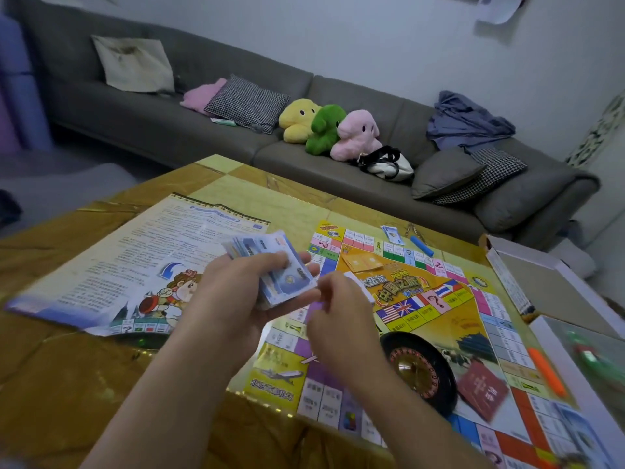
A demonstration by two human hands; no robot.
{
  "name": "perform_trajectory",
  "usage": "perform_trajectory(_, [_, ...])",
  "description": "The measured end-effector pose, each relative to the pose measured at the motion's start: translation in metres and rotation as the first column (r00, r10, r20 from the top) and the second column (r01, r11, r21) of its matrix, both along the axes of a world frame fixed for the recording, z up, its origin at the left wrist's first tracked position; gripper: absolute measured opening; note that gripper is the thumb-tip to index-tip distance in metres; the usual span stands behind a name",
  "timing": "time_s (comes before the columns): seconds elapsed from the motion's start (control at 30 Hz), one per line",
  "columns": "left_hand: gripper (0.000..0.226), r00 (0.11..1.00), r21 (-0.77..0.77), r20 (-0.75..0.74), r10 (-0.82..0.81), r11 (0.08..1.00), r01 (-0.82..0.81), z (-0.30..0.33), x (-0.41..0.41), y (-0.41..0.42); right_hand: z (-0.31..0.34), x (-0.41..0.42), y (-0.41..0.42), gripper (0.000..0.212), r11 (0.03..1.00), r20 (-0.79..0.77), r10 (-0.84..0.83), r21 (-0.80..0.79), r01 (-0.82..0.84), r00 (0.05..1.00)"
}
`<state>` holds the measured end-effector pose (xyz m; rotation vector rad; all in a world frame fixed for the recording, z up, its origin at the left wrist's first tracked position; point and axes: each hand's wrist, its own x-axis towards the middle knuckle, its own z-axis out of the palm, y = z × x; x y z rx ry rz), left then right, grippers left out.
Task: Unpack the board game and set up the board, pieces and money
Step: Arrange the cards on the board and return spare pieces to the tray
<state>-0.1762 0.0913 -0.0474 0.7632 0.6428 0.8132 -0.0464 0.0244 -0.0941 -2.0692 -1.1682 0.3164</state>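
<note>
The colourful game board (439, 309) lies open on the golden table (67, 367). My left hand (236, 292) grips a thick stack of blue play money (274, 265) above the board's left edge. My right hand (341, 309) is right beside it, fingers curled and pinching at the stack's near corner; a white slip shows behind its knuckles. On the board sit a black roulette wheel (416, 370), a red booklet (482, 389), orange cards (360, 260), and a small pile of blue cards (392, 233).
A printed rules sheet (135, 262) lies spread on the table's left. The open white game box (541, 282) and its lid (588, 360) stand at the right edge. An orange stick (546, 370) and a blue stick (421, 245) lie on the board. A grey sofa (203, 130) with plush toys is behind.
</note>
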Motion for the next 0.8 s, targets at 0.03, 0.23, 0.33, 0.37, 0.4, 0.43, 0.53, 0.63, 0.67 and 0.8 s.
perform_trajectory(0.03, [0.025,0.999,0.004,0.001,-0.04,0.999,0.04,0.002,0.001,-0.004,0.015,0.009,-0.023,0.037,1.0,-0.019,0.004,0.003,-0.004,1.0])
perform_trajectory(0.23, [0.017,0.924,0.007,-0.225,-0.308,0.948,0.318,-0.002,0.042,-0.059,0.057,0.024,-0.123,0.069,0.979,-0.016,0.199,-0.04,-0.2,0.98])
perform_trajectory(0.33, [0.006,0.843,0.055,-0.289,-0.452,0.872,0.487,-0.007,0.059,-0.102,0.048,0.03,-0.127,0.101,0.987,-0.051,0.16,-0.02,-0.161,0.986])
perform_trajectory(0.37, [0.004,0.829,0.049,-0.299,-0.473,0.86,0.508,-0.009,0.064,-0.114,0.044,0.03,-0.136,0.107,0.981,-0.009,0.193,-0.034,-0.193,0.981])
perform_trajectory(0.4, [0.003,0.824,0.044,-0.305,-0.478,0.857,0.513,-0.011,0.068,-0.12,0.04,0.029,-0.144,0.108,0.977,0.034,0.211,-0.023,-0.211,0.977])
perform_trajectory(0.43, [0.003,0.817,0.039,-0.311,-0.487,0.852,0.523,-0.013,0.073,-0.128,0.042,0.028,-0.156,0.103,0.98,0.05,0.198,-0.006,-0.198,0.979])
perform_trajectory(0.53, [0.022,0.805,0.032,-0.351,-0.478,0.854,0.52,-0.02,0.081,-0.131,0.042,0.03,-0.175,0.086,0.984,0.02,0.17,0.04,-0.171,0.985])
perform_trajectory(0.63, [0.045,0.796,0.032,-0.363,-0.484,0.848,0.529,-0.024,0.089,-0.137,0.044,0.039,-0.188,0.093,0.981,0.126,0.191,0.003,-0.193,0.973])
perform_trajectory(0.67, [0.041,0.797,0.034,-0.372,-0.476,0.851,0.524,-0.024,0.089,-0.138,0.043,0.04,-0.193,0.094,0.978,0.109,0.207,-0.013,-0.207,0.972])
perform_trajectory(0.8, [0.027,0.776,0.049,-0.412,-0.477,0.839,0.542,-0.031,0.098,-0.145,0.042,0.05,-0.203,0.108,0.973,0.118,0.231,-0.042,-0.228,0.966])
